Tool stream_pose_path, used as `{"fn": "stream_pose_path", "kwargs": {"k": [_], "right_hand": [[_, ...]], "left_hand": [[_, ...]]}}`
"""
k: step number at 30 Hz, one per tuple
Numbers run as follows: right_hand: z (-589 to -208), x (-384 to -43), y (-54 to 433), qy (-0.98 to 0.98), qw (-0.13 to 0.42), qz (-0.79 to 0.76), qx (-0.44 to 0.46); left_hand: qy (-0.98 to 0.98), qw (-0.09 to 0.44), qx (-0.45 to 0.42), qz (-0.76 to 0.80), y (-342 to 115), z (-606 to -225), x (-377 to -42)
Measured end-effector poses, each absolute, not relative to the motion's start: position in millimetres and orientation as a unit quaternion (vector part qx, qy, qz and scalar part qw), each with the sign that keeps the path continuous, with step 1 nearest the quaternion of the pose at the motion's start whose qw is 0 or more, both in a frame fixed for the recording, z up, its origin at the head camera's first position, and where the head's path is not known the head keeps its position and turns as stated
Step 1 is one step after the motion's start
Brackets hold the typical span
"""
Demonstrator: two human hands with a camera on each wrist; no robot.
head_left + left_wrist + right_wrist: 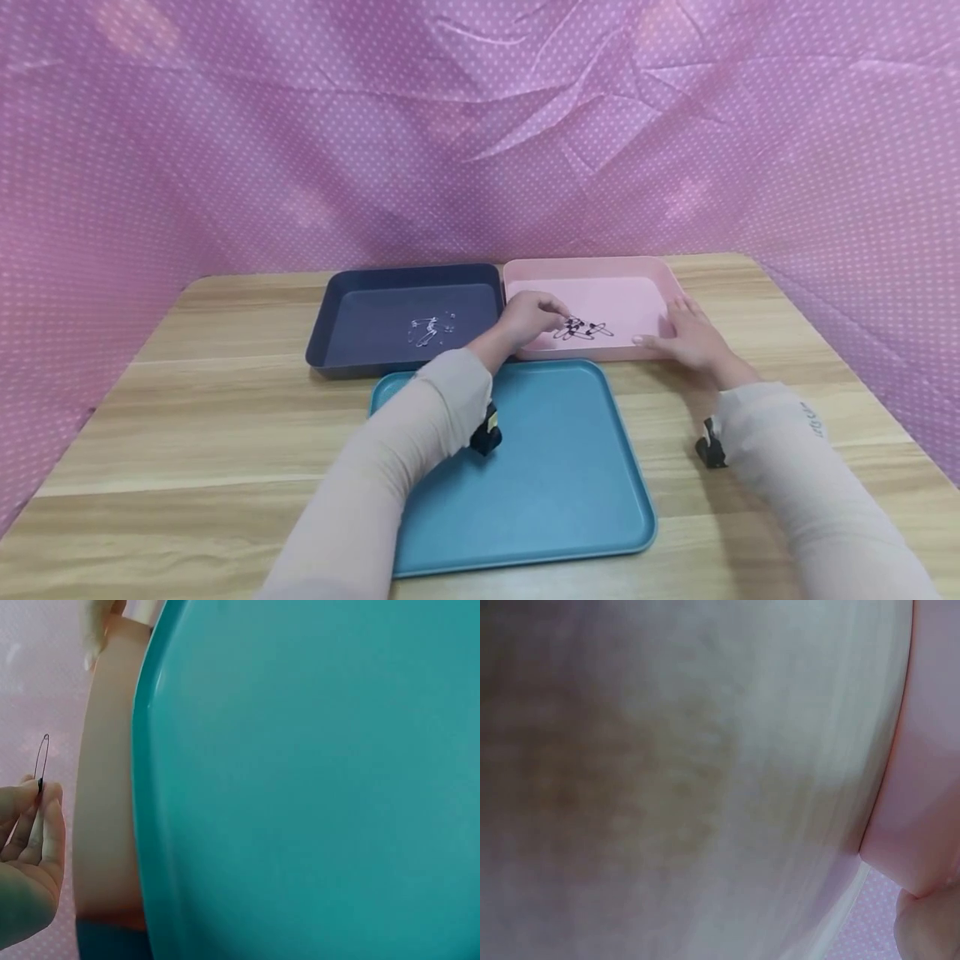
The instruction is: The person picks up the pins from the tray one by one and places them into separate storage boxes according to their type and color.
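My left hand (528,318) reaches over the front left part of the pink tray (630,293). Its thumb and fingers pinch a black safety pin (45,754), loop end upward in the left wrist view. Just beneath the fingertips, several black safety pins (579,330) lie in a loose pile on the pink tray's floor. My right hand (697,340) rests on that tray's front right corner, fingers straight along the side and thumb over the front rim. To the left, several silver safety pins (427,332) lie in the dark blue tray (367,300).
A flat teal tray (540,467) lies in front, beneath my left forearm, its far edge close to the other two trays. The wooden table (187,425) carries everything. Pink dotted cloth (420,150) hangs behind and along both sides.
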State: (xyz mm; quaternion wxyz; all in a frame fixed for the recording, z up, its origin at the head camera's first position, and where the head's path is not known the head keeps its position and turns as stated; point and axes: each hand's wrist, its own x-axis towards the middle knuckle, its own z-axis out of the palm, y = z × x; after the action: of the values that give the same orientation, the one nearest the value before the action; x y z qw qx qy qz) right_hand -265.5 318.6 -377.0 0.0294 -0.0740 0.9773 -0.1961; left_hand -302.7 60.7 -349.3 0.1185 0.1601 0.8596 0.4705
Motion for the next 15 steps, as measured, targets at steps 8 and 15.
{"fn": "stream_pose_path", "kwargs": {"k": [8, 15], "right_hand": [[-375.3, -261.5, 323.4, 0.978, 0.034, -0.190, -0.075], [-374.3, -257.8, 324.3, 0.976, 0.036, -0.198, -0.083]], "left_hand": [[0.872, 0.077, 0.083, 0.477, 88.7, -360.6, -311.9], [0.887, 0.045, 0.033, 0.459, 100.1, -370.4, -315.4]]}}
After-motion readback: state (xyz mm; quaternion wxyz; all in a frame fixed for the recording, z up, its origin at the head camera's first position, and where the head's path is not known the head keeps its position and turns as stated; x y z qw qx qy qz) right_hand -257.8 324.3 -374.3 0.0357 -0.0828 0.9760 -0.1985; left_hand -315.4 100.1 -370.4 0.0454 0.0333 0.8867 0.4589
